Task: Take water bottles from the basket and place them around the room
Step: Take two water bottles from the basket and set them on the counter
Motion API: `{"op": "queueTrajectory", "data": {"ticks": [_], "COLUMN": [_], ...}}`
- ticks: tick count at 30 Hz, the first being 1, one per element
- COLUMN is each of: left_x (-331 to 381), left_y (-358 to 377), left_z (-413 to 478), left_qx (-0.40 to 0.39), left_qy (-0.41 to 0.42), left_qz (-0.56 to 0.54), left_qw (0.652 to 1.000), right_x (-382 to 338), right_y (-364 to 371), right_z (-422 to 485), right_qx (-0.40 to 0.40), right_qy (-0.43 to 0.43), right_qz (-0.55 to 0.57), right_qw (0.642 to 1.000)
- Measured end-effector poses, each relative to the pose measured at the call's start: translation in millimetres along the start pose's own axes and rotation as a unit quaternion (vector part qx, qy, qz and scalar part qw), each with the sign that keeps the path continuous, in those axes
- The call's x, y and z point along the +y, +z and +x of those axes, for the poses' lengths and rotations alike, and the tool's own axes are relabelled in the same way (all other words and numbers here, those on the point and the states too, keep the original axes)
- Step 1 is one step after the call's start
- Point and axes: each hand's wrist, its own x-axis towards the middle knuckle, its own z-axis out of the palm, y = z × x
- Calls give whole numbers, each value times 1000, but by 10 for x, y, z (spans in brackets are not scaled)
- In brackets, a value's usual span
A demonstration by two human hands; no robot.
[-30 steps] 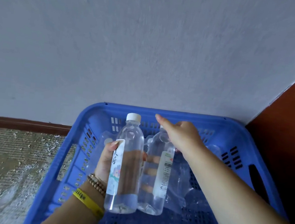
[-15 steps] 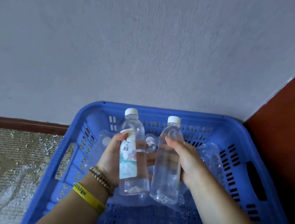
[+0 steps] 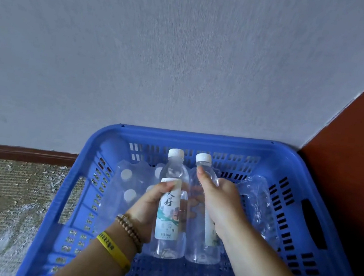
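Step in hand: taking bottles out of blue basket (image 3: 306, 166). Left hand (image 3: 148, 205) wraps fingers tight round labelled bottle (image 3: 169, 205). Right hand (image 3: 219, 202) wraps round second bottle (image 3: 204, 172). Both bottles upright, side by side, over basket. Next: lift clear, carry off, find spot in room.

Pale grey wall (image 3: 186, 58) w/ brown baseboard (image 3: 21, 153); worn woven mat (image 3: 8, 197) (flaky bits on it); red-brown panel (image 3: 357, 159) at rt, maybe a door.

Single head-worn wide-angle view, pitched forward and down, close above the blue basket (image 3: 199, 137) in the lower frame; grey wall (image 3: 163, 55) fills the upper half.
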Motion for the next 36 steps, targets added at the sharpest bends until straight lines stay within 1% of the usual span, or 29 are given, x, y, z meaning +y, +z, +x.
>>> {"op": "queueTrajectory", "data": {"ticks": [2,4,6,7,9,12,15,18,20,23,26,30,33,36], "left_x": [46,127,226,281,386,534,704,986,1292,1940,2687,3592,4040,4233], "left_y": [23,35,47,65,112,264,513,946,1310,1968,2726,3842,4581,5215], "left_z": [13,32,51,52,38,-74,-306,-652,-895,-1267,-1669,-2263,-2623,-2856], "left_qx": [-4,0,11,11,-7,-37,-5,21,25,6,-12,-60,-92,-132], "left_qy": [1,-2,10,19,39,52,30,5,5,28,53,87,98,110], "left_qz": [-12,-25,-35,-40,-50,-52,-69,-62,-53,-36,-4,49,77,123], "left_qw": [1000,1000,999,999,998,997,997,998,998,999,999,993,988,977], "right_x": [-69,-168,-307,-369,-494,-736,-988,-1359,-1777,-2639,-3638,-4930,-5642,-6055], "right_y": [-24,-104,-193,-219,-209,-144,-175,-261,-319,-424,-582,-886,-1178,-1531], "right_z": [23,50,50,45,19,-97,-309,-664,-933,-1354,-1832,-2635,-3209,-3705], "right_qx": [-16,-66,-115,-123,-114,-82,-61,-40,-35,-38,-10,14,41,74], "right_qy": [29,47,2,-24,-64,-84,-83,-63,-58,-72,-108,-161,-199,-241], "right_qz": [35,70,87,85,78,58,49,59,69,66,81,75,85,95], "right_qw": [999,994,990,988,988,991,993,995,995,994,991,984,976,963]}}
